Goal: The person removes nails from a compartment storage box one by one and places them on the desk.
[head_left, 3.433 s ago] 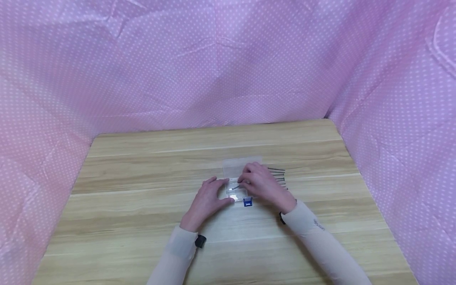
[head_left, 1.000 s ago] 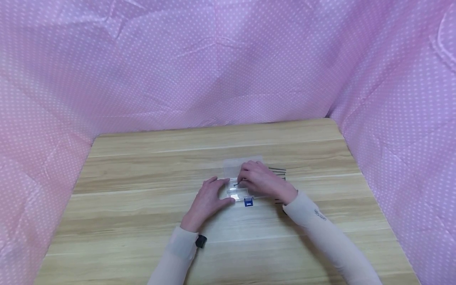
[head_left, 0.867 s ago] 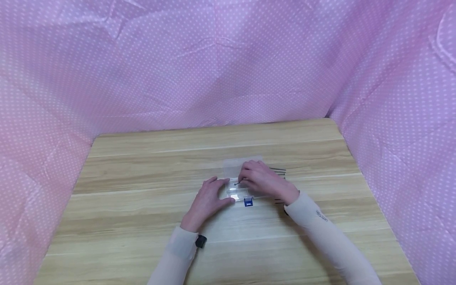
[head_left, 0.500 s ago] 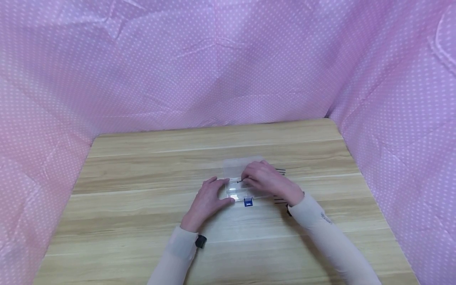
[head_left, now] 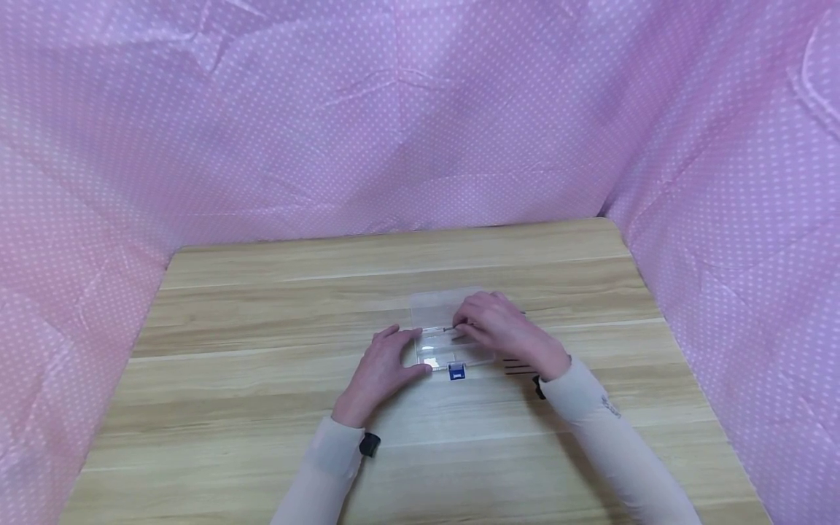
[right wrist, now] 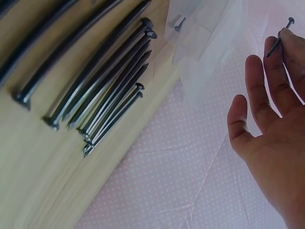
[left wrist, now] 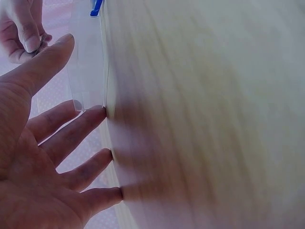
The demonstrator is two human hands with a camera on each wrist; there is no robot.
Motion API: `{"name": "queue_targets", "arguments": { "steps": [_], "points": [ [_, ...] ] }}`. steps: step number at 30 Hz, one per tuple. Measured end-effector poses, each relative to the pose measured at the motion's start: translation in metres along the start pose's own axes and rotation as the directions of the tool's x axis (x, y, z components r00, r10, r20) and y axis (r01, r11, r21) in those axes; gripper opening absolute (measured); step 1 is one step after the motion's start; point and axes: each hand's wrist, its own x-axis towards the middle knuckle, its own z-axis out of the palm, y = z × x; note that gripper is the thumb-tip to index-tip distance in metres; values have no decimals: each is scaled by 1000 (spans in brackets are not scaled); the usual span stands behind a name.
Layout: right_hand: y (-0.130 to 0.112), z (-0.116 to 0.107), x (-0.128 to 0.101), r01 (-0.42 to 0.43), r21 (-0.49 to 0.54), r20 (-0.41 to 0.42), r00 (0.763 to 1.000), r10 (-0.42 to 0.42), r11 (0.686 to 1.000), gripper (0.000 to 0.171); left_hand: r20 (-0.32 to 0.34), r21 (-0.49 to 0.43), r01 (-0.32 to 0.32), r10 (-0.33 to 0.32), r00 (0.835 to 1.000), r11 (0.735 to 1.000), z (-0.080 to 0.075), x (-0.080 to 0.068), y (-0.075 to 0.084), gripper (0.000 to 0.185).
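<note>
In the head view my left hand [head_left: 380,372] rests against the left side of a clear plastic box [head_left: 433,352], thumb at its front corner and index finger at its back corner. The left wrist view shows these fingers [left wrist: 71,133] stretched out, their tips at the box edge and the tabletop. Over the box's right part, my right hand [head_left: 492,324] pinches a small dark nail [right wrist: 281,40] between thumb and fingers. Its head end [head_left: 447,329] points left. A short dark nail shape [right wrist: 179,25] shows at the clear plastic in the right wrist view.
Several dark nails [right wrist: 102,76] of different lengths lie in a row on the wooden table [head_left: 262,394], right of the box and partly under my right arm. The clear lid [head_left: 436,308] lies folded back. A blue latch [head_left: 456,372] hangs at the box's front. Pink dotted cloth [head_left: 394,109] surrounds the table.
My right hand has moved right and slightly away from me over the box, still pinching the nail, which now lies more level. The left hand and the box have stayed in place.
</note>
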Motion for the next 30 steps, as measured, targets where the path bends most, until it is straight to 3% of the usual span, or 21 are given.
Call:
{"name": "queue_targets", "arguments": {
  "steps": [30],
  "points": [
    [18,-13,-16,-99,44,-56,993,101,994,10,10,5,20,-20,1000,1000,1,1,2,68]
  ]
}}
